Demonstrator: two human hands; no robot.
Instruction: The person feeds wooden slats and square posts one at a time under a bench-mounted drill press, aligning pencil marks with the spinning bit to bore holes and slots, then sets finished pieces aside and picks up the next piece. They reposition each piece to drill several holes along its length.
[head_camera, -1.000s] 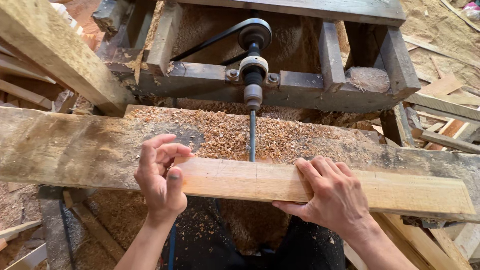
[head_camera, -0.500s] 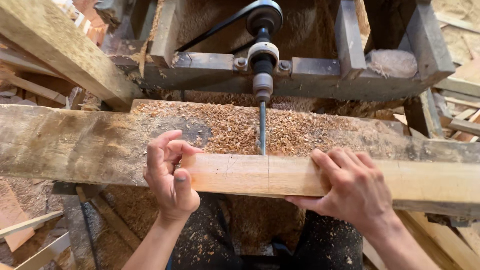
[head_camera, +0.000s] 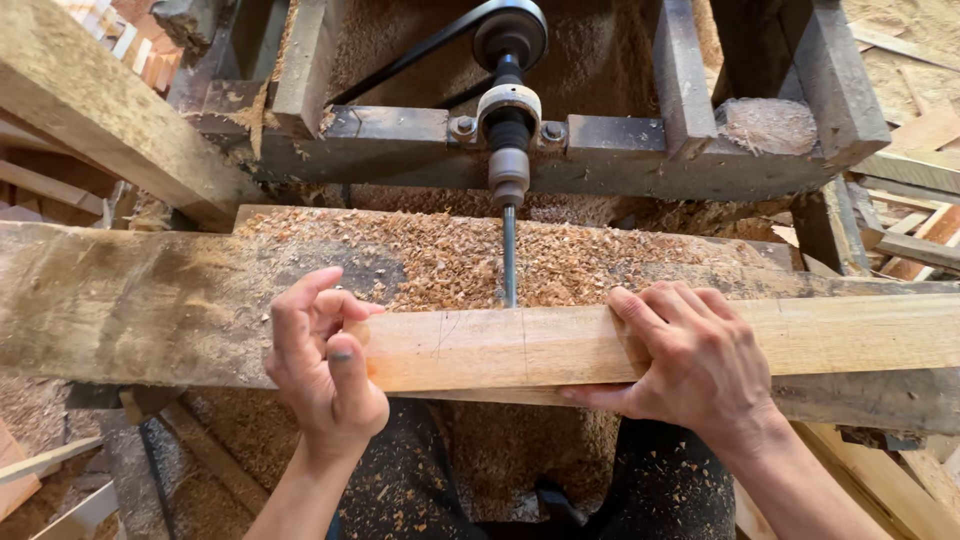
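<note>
A wide, rough, grey plank (head_camera: 130, 300) serves as the bench and runs across the whole view from left to right. A thick layer of wood shavings (head_camera: 450, 255) covers its middle part, near the far edge. A pale, clean wooden board (head_camera: 520, 345) lies flat on the plank, along its near edge, and reaches out of view on the right. Thin pencil lines cross the top of the board.
</note>
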